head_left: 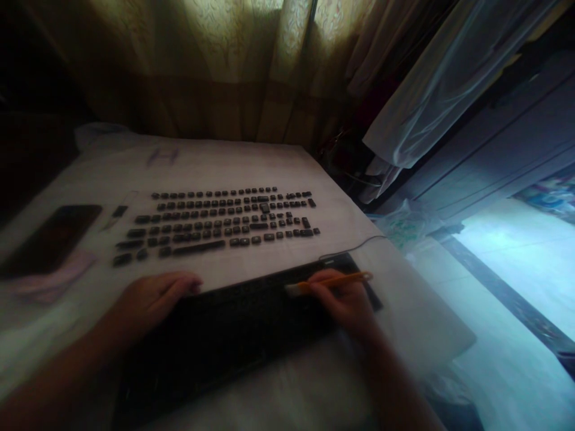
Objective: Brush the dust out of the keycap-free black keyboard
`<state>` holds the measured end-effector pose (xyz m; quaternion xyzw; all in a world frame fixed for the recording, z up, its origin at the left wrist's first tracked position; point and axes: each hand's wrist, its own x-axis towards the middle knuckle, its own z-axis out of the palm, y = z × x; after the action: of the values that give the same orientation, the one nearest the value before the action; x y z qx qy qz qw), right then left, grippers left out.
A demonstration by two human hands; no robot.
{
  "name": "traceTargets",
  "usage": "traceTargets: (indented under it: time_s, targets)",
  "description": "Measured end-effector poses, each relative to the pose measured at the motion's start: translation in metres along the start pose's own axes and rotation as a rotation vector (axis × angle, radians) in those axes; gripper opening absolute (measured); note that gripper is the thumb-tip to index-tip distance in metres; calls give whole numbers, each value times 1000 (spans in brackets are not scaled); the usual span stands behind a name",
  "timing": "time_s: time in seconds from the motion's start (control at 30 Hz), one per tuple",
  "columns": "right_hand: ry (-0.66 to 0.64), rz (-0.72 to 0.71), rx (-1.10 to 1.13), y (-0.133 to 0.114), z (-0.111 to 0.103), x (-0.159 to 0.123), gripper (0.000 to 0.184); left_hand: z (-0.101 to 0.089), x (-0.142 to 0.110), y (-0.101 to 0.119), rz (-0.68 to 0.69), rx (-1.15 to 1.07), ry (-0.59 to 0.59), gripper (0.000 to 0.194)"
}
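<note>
A black keyboard base with its keycaps off lies slanted on the white-covered table. My right hand grips a small brush with an orange handle; its pale bristles touch or hover just over the upper right part of the base. At the base's upper left edge, my left hand is closed, with fingers bent over the rim and holding it. Beyond the base, loose black keycaps lie in several rows, laid out as on a keyboard. Blur hides fine detail on the base.
On the left a dark phone lies partly on a pink cloth, near a small tool with a black part. A thin cable runs off the base's top right corner. Curtains hang behind the table; its right edge drops to the floor.
</note>
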<state>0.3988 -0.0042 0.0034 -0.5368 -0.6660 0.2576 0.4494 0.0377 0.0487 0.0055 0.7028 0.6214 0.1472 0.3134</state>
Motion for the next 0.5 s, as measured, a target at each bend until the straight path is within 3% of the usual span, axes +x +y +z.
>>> traceTargets:
  time_s: [0.4,0.5]
  targets:
    - [-56,-74,-11,12,7,-4,9,3,4,-8,-132,-205,-8,59]
    - [-77,-64,18,10,8,-5,9,3,3,-4,-192,-260,59,59]
